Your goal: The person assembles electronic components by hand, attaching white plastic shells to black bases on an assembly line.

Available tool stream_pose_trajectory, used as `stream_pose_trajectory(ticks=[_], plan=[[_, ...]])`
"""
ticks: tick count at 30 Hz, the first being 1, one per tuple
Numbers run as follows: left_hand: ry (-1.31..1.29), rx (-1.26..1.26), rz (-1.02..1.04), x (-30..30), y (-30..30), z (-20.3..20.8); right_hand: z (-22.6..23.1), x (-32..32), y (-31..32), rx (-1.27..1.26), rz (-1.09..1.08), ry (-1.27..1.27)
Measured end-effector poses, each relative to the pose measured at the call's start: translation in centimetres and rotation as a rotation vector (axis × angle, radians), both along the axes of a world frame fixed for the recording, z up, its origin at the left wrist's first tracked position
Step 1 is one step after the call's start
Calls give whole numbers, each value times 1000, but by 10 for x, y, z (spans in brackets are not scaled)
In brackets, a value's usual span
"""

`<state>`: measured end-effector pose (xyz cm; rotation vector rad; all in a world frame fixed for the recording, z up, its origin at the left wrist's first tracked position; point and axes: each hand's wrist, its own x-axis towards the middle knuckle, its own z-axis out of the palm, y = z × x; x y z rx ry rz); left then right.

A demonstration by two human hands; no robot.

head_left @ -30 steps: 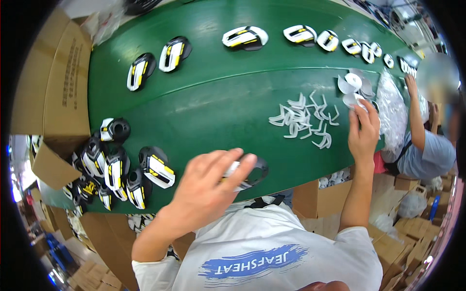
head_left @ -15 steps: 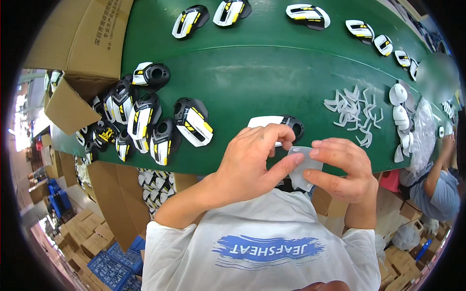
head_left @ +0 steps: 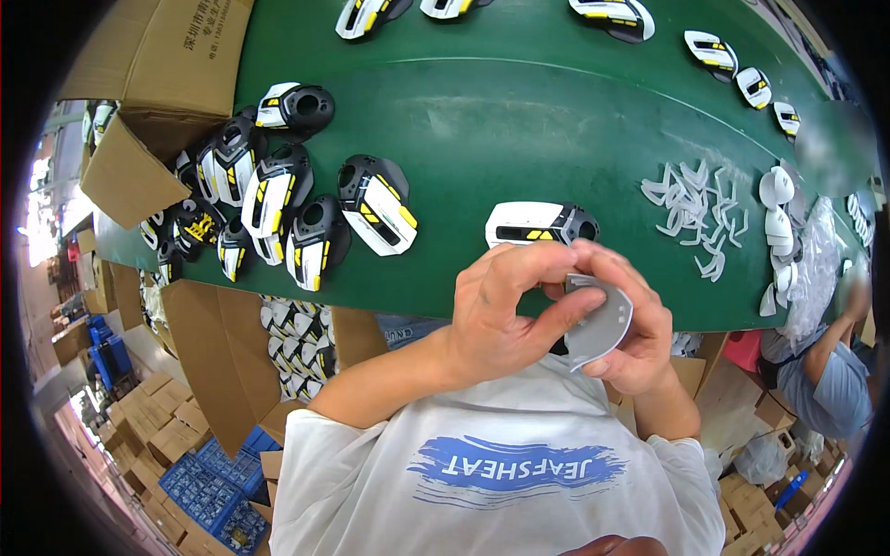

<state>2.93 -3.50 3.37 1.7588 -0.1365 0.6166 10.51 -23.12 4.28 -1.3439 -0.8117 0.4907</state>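
Observation:
My left hand [head_left: 508, 310] and my right hand [head_left: 647, 335] both grip a curved grey plastic shell [head_left: 604, 322] near the table's front edge. The left thumb presses on its inner face; the right fingers wrap round its outer side. Just beyond my hands lies a white, black and yellow plastic housing [head_left: 533, 221] with a round hole at its right end. To the right of it is a loose heap of thin clear plastic pieces [head_left: 691, 202]. Further right, several curved white shells [head_left: 777, 221] lie in a row beside a clear plastic bag [head_left: 813, 264].
Several similar housings [head_left: 278, 208] crowd the left of the green table [head_left: 482, 120], by an open cardboard box [head_left: 153, 69]. More housings line the far side. Below the front edge stands a carton of white parts [head_left: 298, 357]. A co-worker's arm [head_left: 839, 324] is at far right.
The shell has turned in my hands, so its grey inner face now shows. My right hand has shifted round its outer edge. The table view has shifted slightly upward.

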Motion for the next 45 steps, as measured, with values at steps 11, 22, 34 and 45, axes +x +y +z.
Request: stream_pose_trajectory(ticks=[11,22,34,45], plan=[[262,-322,-185,1,5,16,-21,-1,-12,287,-76,399],[498,-466,-258,0,3,25,-35,8,3,365,-15,189],[99,487,-48,7,46,7,-21,33,-31,-86,-283,111],[203,569,-215,20,47,-28,-13,68,-3,-475,-140,-673]])
